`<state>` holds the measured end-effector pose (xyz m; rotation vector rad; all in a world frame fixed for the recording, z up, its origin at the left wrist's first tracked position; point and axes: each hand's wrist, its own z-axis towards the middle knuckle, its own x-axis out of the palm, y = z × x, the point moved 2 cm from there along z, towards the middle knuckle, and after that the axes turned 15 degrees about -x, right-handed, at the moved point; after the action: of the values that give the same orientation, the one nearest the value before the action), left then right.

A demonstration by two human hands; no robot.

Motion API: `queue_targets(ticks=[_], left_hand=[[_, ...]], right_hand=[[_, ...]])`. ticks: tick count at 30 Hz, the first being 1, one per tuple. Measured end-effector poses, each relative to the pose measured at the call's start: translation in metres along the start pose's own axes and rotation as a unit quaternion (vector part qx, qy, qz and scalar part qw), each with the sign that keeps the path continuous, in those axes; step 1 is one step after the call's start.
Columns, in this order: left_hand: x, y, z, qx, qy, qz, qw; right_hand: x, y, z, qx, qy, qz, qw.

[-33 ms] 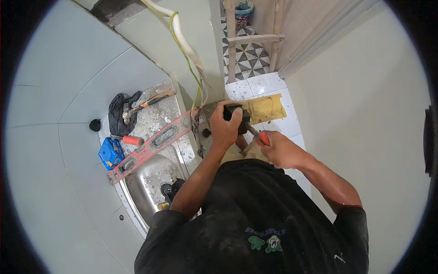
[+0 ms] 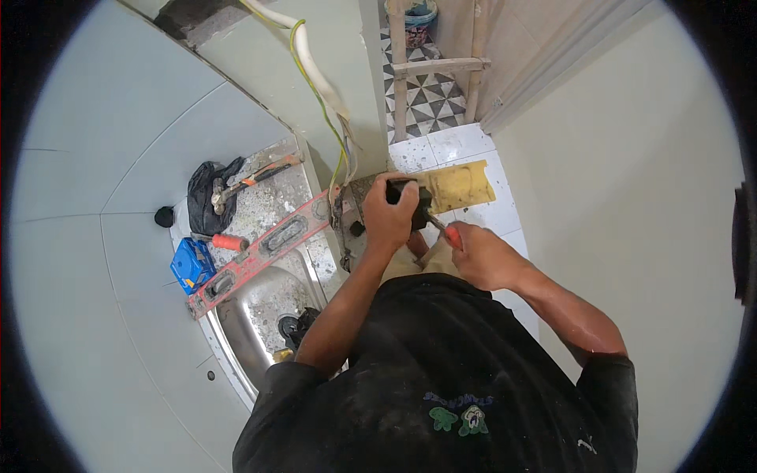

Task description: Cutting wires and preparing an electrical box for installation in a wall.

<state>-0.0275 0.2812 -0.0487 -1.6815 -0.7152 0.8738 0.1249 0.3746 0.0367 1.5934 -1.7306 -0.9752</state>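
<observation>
My left hand (image 2: 388,222) is wrapped round a small black box (image 2: 424,206), its thumb across the open side. The box looks like an electrical wall box. In my right hand (image 2: 487,256) is a screwdriver (image 2: 453,236) with a red handle, its shaft pointing up and left at the lower right side of the box. The tip meets the box there, but exactly where it touches is hidden. Both hands are in front of my body, above my feet.
Left of me, a dusty counter with a steel sink (image 2: 246,323) bears a red spirit level (image 2: 276,240), a hammer (image 2: 256,180), an orange-handled tool (image 2: 230,242) and a blue box (image 2: 192,264). Loose wires (image 2: 347,154) hang ahead. A yellow board (image 2: 465,185) and wooden ladder (image 2: 438,68) are beyond.
My right hand and the screwdriver have shifted very slightly to the left, toward the box. My left hand and the box look the same.
</observation>
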Motion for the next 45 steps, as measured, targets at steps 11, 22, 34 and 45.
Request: queue_targets(ticks=[11,22,34,45], left_hand=[[-0.019,0.006,0.019,-0.125,0.120,-0.153,0.973],[-0.012,0.017,0.016,-0.015,-0.041,-0.325,0.945],[0.003,0.002,0.022,-0.324,0.067,-0.466,0.820],[-0.002,-0.023,0.027,-0.195,0.046,-0.532,0.822]], right_hand=[[-0.001,0.011,0.017,-0.083,0.016,-0.211,0.974],[0.010,-0.003,0.020,0.055,0.052,0.398,0.914],[0.017,0.020,0.014,-0.148,-0.062,-0.455,0.876],[0.005,-0.006,0.041,-0.258,-0.075,-0.157,0.950]])
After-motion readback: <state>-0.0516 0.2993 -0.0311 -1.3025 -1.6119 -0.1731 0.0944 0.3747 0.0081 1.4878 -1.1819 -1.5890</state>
